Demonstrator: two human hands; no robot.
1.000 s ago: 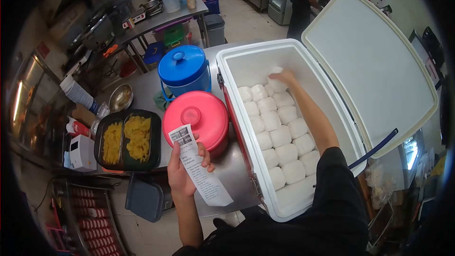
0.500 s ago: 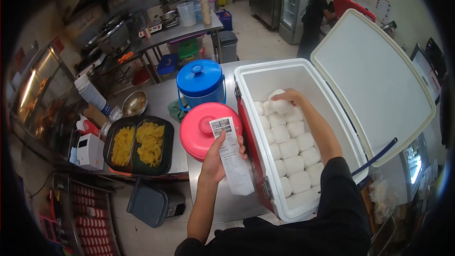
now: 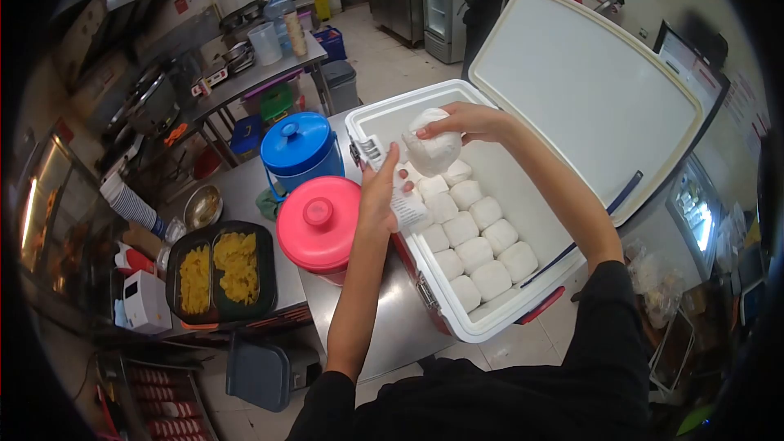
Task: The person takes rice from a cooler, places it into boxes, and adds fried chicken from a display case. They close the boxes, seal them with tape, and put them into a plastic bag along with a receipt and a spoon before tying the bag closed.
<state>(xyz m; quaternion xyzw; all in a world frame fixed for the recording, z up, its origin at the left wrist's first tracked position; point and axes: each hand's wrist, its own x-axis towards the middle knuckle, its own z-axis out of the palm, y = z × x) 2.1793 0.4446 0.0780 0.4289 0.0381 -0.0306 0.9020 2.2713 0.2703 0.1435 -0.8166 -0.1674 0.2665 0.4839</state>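
Note:
My right hand (image 3: 472, 121) grips a rounded white wrapped bundle (image 3: 433, 152) and holds it above the far left part of an open cooler box (image 3: 472, 331). Below it, several similar white bundles (image 3: 476, 254) lie in rows inside the box. A long printed paper receipt (image 3: 409, 211) is in my left hand (image 3: 379, 194), thumb on its front, over the box's left rim. Part of the receipt is hidden behind my fingers. The cooler's white lid (image 3: 584, 98) stands raised on the right.
Left of the box are a pink lidded container (image 3: 317, 233) and a blue lidded bucket (image 3: 300, 147). A black divided tray (image 3: 265, 265) holds yellow food. A grey bin (image 3: 260, 371) stands below. Another person (image 3: 483, 4) stands beyond the lid.
My right hand has lifted the bundle up out of the rows, closer to my left hand. The receipt has moved up and toward the box. The view has turned to the right.

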